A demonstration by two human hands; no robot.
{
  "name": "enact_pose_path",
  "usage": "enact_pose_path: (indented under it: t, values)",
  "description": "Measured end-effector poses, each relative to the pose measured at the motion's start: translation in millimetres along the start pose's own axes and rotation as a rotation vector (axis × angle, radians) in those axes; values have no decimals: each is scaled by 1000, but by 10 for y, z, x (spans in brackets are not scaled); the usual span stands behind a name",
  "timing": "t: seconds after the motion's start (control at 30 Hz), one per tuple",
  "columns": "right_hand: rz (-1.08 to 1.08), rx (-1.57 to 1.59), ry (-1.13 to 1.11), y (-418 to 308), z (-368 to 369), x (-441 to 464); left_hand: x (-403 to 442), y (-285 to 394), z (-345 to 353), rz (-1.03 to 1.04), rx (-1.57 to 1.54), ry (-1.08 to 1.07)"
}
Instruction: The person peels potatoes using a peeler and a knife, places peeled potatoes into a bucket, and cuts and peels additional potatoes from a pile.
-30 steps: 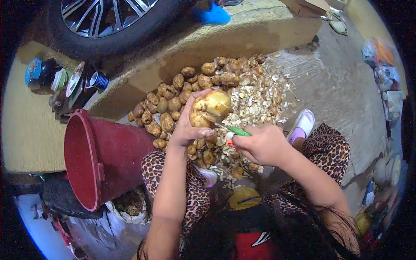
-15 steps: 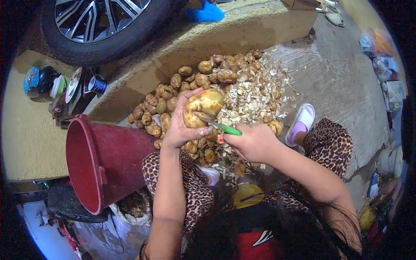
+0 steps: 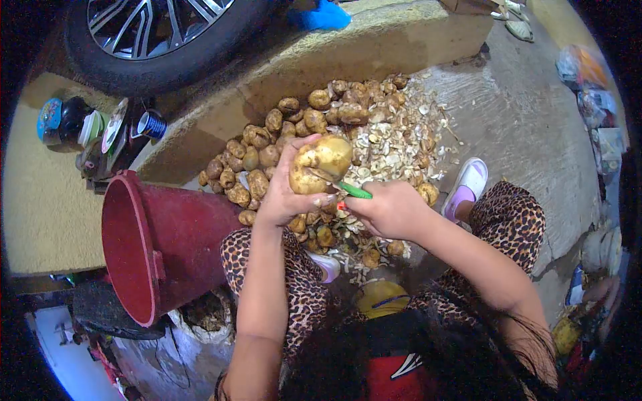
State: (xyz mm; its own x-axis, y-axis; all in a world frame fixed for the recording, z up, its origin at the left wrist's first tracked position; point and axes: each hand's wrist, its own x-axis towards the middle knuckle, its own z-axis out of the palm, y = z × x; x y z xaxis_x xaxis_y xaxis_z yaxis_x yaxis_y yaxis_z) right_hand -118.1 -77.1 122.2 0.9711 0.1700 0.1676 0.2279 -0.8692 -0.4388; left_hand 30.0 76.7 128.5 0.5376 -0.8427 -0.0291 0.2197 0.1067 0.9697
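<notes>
Here I am with my left hand (image 3: pixel 282 194) cupped around a large, rounded, yellow-brown potato (image 3: pixel 322 160), thumb along the lower edge, and my right hand (image 3: pixel 399 210) curled tight on a small knife with a bright green handle (image 3: pixel 356 192), its blade up against the potato's near side. The potato sits up in my grip, above the heap of unpeeled brown, earth-stained potatoes (image 3: pixel 257 138) and the spread of pale, curling peelings (image 3: pixel 391 157) on the concrete. Now the danger: that left thumb lies just beside the blade, so if the edge skids off the curved skin or jumps at the dark crease, it could well nick me. The potato is bulky for one hand, too; a hard push against a loose hold might roll it out and drop it among the scraps. My white-and-lilac shoe (image 3: pixel 472 179) is near the peelings, and stepping on those could mean a slip. As for what I can't make out: the blade's tip is lost against the potato, my left fingers go behind it, and my right palm is out of sight. A small orange-red bit (image 3: pixel 342 206) peeps out by my right fingers, too little to identify, and the deep-red plastic bucket (image 3: pixel 194 217) hides its bottom behind my leg.
</notes>
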Motion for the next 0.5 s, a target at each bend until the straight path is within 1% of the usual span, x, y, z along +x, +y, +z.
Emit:
enact_pose_path:
  t: [0.07,0.17,0.27,0.37,0.47,0.5]
  values:
    - [3,28,54,24,45,23,2,-25,51,-18,-114,25]
    - [46,15,78,19,61,38,1,1,71,-14,-49,86]
    - [64,-24,26,39,63,40,-11,9,88,-24,1,122]
    - [10,-98,4,128,49,67,7,-23,73,-6,35,140]
    - [-6,-11,-13,171,-30,129,13,-88,15,30,118,179]
    - [16,110,-51,156,-83,144,18,-91,7,45,156,196]
